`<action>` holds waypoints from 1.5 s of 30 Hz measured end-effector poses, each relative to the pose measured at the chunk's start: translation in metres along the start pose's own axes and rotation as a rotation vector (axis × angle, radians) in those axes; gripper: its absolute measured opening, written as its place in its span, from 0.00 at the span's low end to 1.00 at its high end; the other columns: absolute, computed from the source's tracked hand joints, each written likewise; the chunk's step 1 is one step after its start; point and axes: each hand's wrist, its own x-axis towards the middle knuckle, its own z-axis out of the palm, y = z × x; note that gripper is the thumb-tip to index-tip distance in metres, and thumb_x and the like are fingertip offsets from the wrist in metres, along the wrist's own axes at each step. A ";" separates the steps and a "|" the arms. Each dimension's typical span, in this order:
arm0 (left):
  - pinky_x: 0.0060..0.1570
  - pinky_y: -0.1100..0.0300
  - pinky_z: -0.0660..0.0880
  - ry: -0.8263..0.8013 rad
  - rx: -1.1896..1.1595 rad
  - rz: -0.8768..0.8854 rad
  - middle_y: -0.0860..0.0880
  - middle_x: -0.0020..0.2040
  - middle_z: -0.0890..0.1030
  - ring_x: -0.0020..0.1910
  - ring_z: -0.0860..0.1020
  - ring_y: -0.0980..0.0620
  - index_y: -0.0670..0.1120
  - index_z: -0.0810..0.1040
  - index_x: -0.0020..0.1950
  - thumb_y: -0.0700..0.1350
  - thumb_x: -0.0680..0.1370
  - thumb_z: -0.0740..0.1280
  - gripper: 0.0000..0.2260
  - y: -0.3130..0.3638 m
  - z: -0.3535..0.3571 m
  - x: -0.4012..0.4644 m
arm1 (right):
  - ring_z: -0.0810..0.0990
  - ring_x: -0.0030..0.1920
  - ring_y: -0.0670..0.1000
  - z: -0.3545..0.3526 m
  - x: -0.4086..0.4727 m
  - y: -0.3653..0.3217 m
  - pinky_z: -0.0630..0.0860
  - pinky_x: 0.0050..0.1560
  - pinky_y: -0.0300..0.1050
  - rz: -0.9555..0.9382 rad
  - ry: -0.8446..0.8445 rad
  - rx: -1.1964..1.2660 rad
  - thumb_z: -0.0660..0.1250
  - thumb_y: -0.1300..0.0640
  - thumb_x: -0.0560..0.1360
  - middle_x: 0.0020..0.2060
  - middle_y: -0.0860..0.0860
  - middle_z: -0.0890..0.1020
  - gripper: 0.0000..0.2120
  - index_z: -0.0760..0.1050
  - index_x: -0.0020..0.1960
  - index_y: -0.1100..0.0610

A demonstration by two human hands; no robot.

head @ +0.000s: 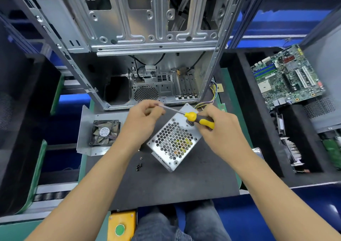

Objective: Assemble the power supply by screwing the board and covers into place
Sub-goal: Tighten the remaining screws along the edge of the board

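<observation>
The right hand (215, 128) curls its fingers around the yellow-and-black handle of a screwdriver (198, 119), whose thin steel shaft slants up and left to the left hand (143, 119); there the curled fingertips pinch the shaft near its tip, which they hide. Beneath both hands the power supply (174, 139), a boxy shell of bright sheet metal with a honeycomb-perforated top, sits tilted near the middle of the dark matte worktop (193, 176). Coloured wires (203, 105) leave its far corner. A few small black screws (139, 166) lie just beside its near-left corner. At the worktop's left edge rests a bent metal cover (86, 130) bearing a square black fan (104, 133).
</observation>
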 end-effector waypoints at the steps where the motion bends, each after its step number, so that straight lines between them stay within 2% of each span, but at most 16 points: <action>1: 0.43 0.63 0.76 -0.039 -0.012 -0.044 0.59 0.41 0.85 0.38 0.80 0.62 0.52 0.82 0.52 0.48 0.81 0.67 0.04 -0.002 0.003 0.002 | 0.71 0.35 0.45 0.000 0.000 -0.001 0.66 0.32 0.36 -0.014 -0.026 -0.024 0.68 0.66 0.73 0.33 0.48 0.78 0.07 0.73 0.41 0.57; 3: 0.40 0.63 0.77 -0.089 -0.077 -0.094 0.54 0.41 0.86 0.41 0.82 0.58 0.48 0.82 0.54 0.48 0.81 0.68 0.07 -0.005 0.010 0.003 | 0.72 0.36 0.51 0.001 -0.001 -0.003 0.70 0.36 0.47 -0.030 -0.049 -0.050 0.66 0.67 0.72 0.39 0.53 0.81 0.09 0.71 0.41 0.55; 5: 0.38 0.62 0.79 -0.111 -0.127 -0.115 0.49 0.43 0.87 0.41 0.83 0.53 0.46 0.83 0.54 0.48 0.81 0.68 0.08 -0.006 0.014 0.002 | 0.74 0.39 0.56 0.003 -0.001 -0.005 0.72 0.39 0.50 -0.029 -0.048 -0.036 0.66 0.67 0.70 0.42 0.54 0.82 0.12 0.69 0.40 0.51; 8: 0.42 0.56 0.79 -0.138 -0.158 -0.138 0.40 0.48 0.86 0.42 0.82 0.48 0.47 0.84 0.51 0.49 0.80 0.69 0.08 -0.005 0.015 0.001 | 0.77 0.42 0.55 0.007 -0.002 -0.008 0.75 0.41 0.52 -0.026 -0.041 -0.010 0.68 0.66 0.69 0.43 0.51 0.83 0.11 0.72 0.41 0.52; 12: 0.38 0.57 0.79 -0.229 -0.217 -0.227 0.40 0.44 0.86 0.39 0.83 0.46 0.47 0.86 0.47 0.48 0.80 0.69 0.07 -0.003 0.013 0.002 | 0.77 0.41 0.55 0.010 -0.002 -0.007 0.76 0.39 0.54 -0.050 0.003 -0.025 0.69 0.65 0.70 0.40 0.51 0.81 0.12 0.69 0.40 0.52; 15: 0.45 0.52 0.77 -0.289 -0.208 -0.215 0.37 0.47 0.84 0.43 0.80 0.44 0.41 0.83 0.55 0.49 0.82 0.66 0.13 -0.003 0.011 0.004 | 0.77 0.41 0.56 0.010 -0.002 -0.006 0.75 0.39 0.54 -0.092 -0.006 -0.097 0.71 0.66 0.69 0.40 0.52 0.82 0.12 0.70 0.41 0.54; 18: 0.43 0.54 0.76 -0.380 -0.217 -0.297 0.38 0.46 0.82 0.42 0.79 0.44 0.35 0.78 0.62 0.49 0.83 0.65 0.18 0.000 0.010 0.007 | 0.76 0.41 0.57 0.008 -0.001 -0.007 0.74 0.39 0.54 -0.120 -0.031 -0.171 0.74 0.68 0.66 0.40 0.54 0.80 0.13 0.72 0.42 0.56; 21: 0.37 0.59 0.78 -0.421 -0.232 -0.382 0.44 0.39 0.82 0.34 0.80 0.50 0.35 0.78 0.63 0.44 0.82 0.66 0.14 0.007 0.012 0.011 | 0.74 0.37 0.56 0.005 -0.001 -0.008 0.71 0.35 0.49 -0.148 -0.060 -0.243 0.75 0.72 0.63 0.37 0.54 0.78 0.14 0.75 0.42 0.59; 23: 0.37 0.58 0.80 -0.446 -0.260 -0.413 0.44 0.38 0.83 0.34 0.80 0.50 0.37 0.79 0.61 0.41 0.82 0.66 0.11 0.009 0.014 0.014 | 0.72 0.36 0.57 0.003 0.002 -0.011 0.69 0.33 0.47 -0.166 -0.085 -0.305 0.75 0.71 0.63 0.35 0.54 0.76 0.14 0.76 0.42 0.59; 25: 0.39 0.57 0.81 -0.493 -0.271 -0.425 0.43 0.41 0.83 0.36 0.81 0.49 0.38 0.80 0.59 0.39 0.81 0.65 0.09 0.009 0.013 0.016 | 0.71 0.35 0.58 0.002 0.006 -0.014 0.69 0.32 0.48 -0.201 -0.108 -0.358 0.74 0.72 0.64 0.34 0.55 0.75 0.13 0.75 0.42 0.60; 29: 0.40 0.59 0.82 -0.583 -0.232 -0.384 0.37 0.53 0.84 0.43 0.82 0.47 0.40 0.81 0.62 0.36 0.81 0.65 0.11 0.008 0.010 0.020 | 0.68 0.35 0.57 0.001 0.012 -0.020 0.67 0.32 0.49 -0.237 -0.185 -0.466 0.69 0.71 0.68 0.34 0.55 0.71 0.11 0.73 0.45 0.59; 31: 0.38 0.61 0.81 -0.585 -0.229 -0.374 0.36 0.55 0.83 0.42 0.82 0.48 0.40 0.81 0.62 0.36 0.81 0.66 0.11 0.006 0.010 0.021 | 0.65 0.33 0.56 0.000 0.013 -0.022 0.66 0.30 0.49 -0.270 -0.208 -0.490 0.67 0.74 0.66 0.33 0.53 0.68 0.14 0.71 0.44 0.58; 36: 0.40 0.60 0.81 -0.572 -0.224 -0.369 0.32 0.59 0.81 0.43 0.81 0.47 0.39 0.81 0.62 0.36 0.80 0.66 0.11 0.003 0.012 0.023 | 0.63 0.32 0.55 -0.004 0.020 -0.027 0.55 0.29 0.43 -0.334 -0.231 -0.449 0.71 0.75 0.63 0.31 0.49 0.64 0.17 0.68 0.40 0.58; 39: 0.35 0.61 0.81 -0.569 -0.253 -0.396 0.35 0.50 0.83 0.37 0.82 0.49 0.38 0.81 0.62 0.35 0.80 0.66 0.12 0.003 0.012 0.024 | 0.65 0.31 0.56 -0.004 0.020 -0.022 0.59 0.29 0.43 -0.310 -0.228 -0.408 0.73 0.74 0.63 0.30 0.51 0.68 0.17 0.69 0.39 0.58; 42: 0.36 0.60 0.81 -0.563 -0.289 -0.418 0.40 0.45 0.83 0.36 0.82 0.49 0.36 0.81 0.62 0.34 0.80 0.66 0.11 0.003 0.013 0.024 | 0.68 0.30 0.55 -0.004 0.016 -0.010 0.62 0.29 0.45 -0.211 -0.163 -0.332 0.77 0.66 0.67 0.29 0.51 0.72 0.18 0.67 0.38 0.54; 45: 0.38 0.58 0.82 -0.557 -0.340 -0.438 0.41 0.42 0.85 0.36 0.83 0.49 0.39 0.83 0.55 0.33 0.79 0.65 0.09 0.002 0.014 0.023 | 0.66 0.28 0.47 -0.006 0.012 0.000 0.60 0.27 0.37 -0.011 -0.012 -0.067 0.78 0.59 0.70 0.24 0.46 0.68 0.20 0.65 0.35 0.51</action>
